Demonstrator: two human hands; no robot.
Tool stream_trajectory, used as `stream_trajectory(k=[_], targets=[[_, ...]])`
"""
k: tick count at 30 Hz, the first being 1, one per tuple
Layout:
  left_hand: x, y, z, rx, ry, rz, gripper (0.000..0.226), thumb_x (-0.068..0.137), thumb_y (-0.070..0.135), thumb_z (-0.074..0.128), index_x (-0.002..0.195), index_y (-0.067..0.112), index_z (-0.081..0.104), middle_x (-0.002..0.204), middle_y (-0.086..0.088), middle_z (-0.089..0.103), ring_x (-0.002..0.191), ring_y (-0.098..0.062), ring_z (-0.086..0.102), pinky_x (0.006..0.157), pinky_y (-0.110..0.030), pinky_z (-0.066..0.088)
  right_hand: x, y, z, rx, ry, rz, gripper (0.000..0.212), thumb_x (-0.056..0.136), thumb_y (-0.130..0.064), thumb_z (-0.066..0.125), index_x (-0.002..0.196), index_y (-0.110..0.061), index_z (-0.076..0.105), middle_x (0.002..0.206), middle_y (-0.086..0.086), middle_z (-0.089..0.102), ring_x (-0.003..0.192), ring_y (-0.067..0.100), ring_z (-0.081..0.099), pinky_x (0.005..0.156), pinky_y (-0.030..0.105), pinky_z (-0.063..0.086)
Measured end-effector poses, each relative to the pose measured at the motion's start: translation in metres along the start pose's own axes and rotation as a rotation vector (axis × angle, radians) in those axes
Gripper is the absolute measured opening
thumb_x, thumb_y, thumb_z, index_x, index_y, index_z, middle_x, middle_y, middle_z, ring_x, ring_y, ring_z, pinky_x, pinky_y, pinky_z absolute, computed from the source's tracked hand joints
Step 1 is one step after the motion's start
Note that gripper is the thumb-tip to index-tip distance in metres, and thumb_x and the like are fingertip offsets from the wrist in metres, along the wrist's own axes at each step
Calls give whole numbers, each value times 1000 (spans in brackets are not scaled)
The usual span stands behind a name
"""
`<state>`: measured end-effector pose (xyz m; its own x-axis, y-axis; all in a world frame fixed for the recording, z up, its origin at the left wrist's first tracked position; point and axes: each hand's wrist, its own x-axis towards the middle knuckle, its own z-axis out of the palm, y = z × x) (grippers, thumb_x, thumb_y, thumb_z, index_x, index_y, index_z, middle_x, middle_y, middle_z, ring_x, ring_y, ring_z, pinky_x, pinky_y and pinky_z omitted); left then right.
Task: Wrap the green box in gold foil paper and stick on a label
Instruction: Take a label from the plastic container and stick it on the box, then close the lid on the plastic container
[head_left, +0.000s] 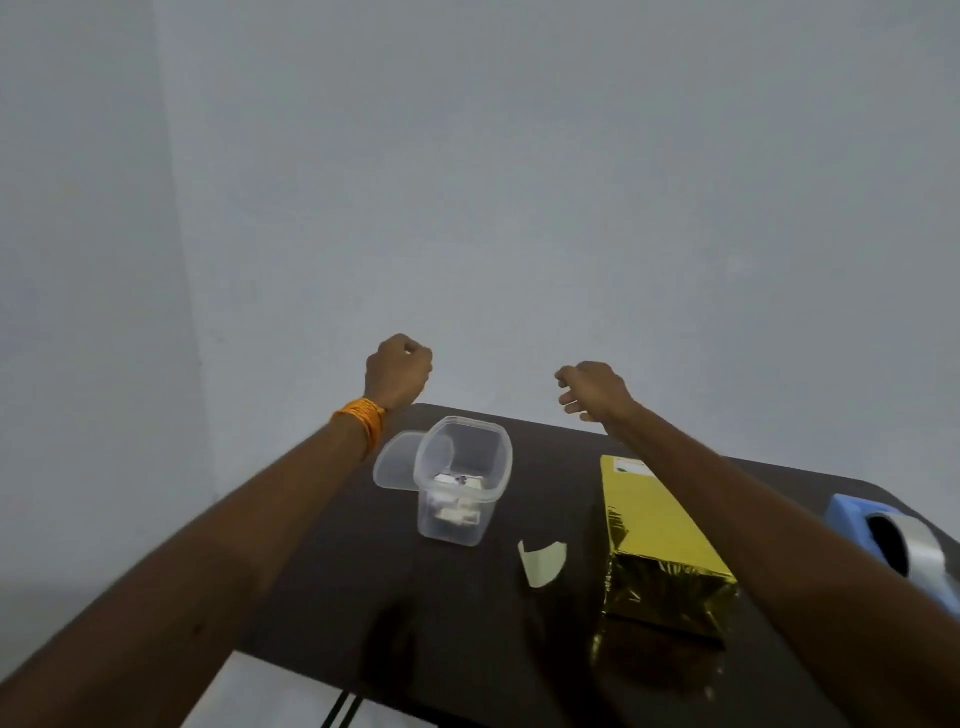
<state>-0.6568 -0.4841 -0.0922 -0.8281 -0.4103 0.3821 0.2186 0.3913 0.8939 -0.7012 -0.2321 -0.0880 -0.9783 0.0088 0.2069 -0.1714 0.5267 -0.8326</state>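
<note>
The box (660, 530), fully covered in gold foil paper, lies on the dark table (363, 597) at the right, with a small label (631, 467) stuck near its far end. A curled white backing strip (543, 561) lies just left of it. My left hand (397, 371) is raised beyond the table's far edge, fingers curled into a fist with nothing in it. My right hand (589, 389) hangs in the air above the far edge, fingers loosely curled, holding nothing. Both hands are well clear of the box.
A clear plastic tub (462, 483) with several small paper items inside stands mid-table, its lid (397, 462) lying flat beside it on the left. A blue tape dispenser (893, 540) with a grey roll sits at the right edge. A pale wall rises behind.
</note>
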Motion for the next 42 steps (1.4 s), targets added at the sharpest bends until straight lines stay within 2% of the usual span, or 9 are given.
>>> stream_trajectory(k=[8,14,21,24,26,28,31,36,42], targets=[[21,-94,-23,71,-69,-301,13,81,21,57,80,8,58,88,-17,66,76,-29,61,84,-42,57,49,21,70,172,-461,342,68,100,-60,39,139,-5,48,135,25,57,120,37,59,103,46,50],[35,-129,-4,258,-185,-357,31,82,20,64,108,3,62,107,-14,64,101,-32,61,90,-43,56,78,26,108,252,-617,428,81,97,-67,37,141,2,42,112,28,67,90,34,68,81,41,56],[50,-147,16,194,-174,-401,33,83,16,61,112,2,57,112,-17,59,106,-35,58,95,-46,53,98,28,137,250,-713,519,87,96,-69,36,144,3,37,123,34,61,98,39,66,82,43,58],[58,-153,18,101,-186,-455,48,72,19,59,115,-3,57,121,-31,58,106,-42,59,75,-34,54,104,31,139,275,-739,538,85,94,-71,38,139,2,40,128,33,60,108,40,64,92,44,52],[65,-160,16,42,-191,-465,70,58,22,58,121,-9,54,128,-34,54,80,-37,56,56,-26,43,105,31,139,276,-760,524,84,93,-73,37,133,1,44,125,32,62,110,39,64,92,43,52],[68,-161,17,6,-184,-453,78,53,22,58,123,-12,53,107,-35,61,70,-29,41,49,-22,34,105,30,138,272,-772,506,88,92,-75,37,132,2,45,124,31,63,108,37,66,89,42,53],[68,-155,15,-72,-143,-482,60,50,22,58,105,-2,58,73,-9,46,58,-23,37,48,-20,32,102,26,137,251,-788,491,93,89,-78,38,138,1,45,125,31,63,102,35,69,84,40,56],[72,-135,8,10,-151,-469,14,70,2,63,82,-3,57,65,-12,53,49,-18,40,44,-19,31,101,20,132,331,-818,449,87,86,-80,44,128,-4,51,125,25,66,107,34,67,81,40,55],[72,-130,14,143,-185,-459,24,68,4,81,87,-4,67,63,-9,57,48,-17,44,42,-18,34,92,15,133,341,-802,415,87,88,-76,44,137,-5,48,125,25,66,119,37,63,92,42,53]])
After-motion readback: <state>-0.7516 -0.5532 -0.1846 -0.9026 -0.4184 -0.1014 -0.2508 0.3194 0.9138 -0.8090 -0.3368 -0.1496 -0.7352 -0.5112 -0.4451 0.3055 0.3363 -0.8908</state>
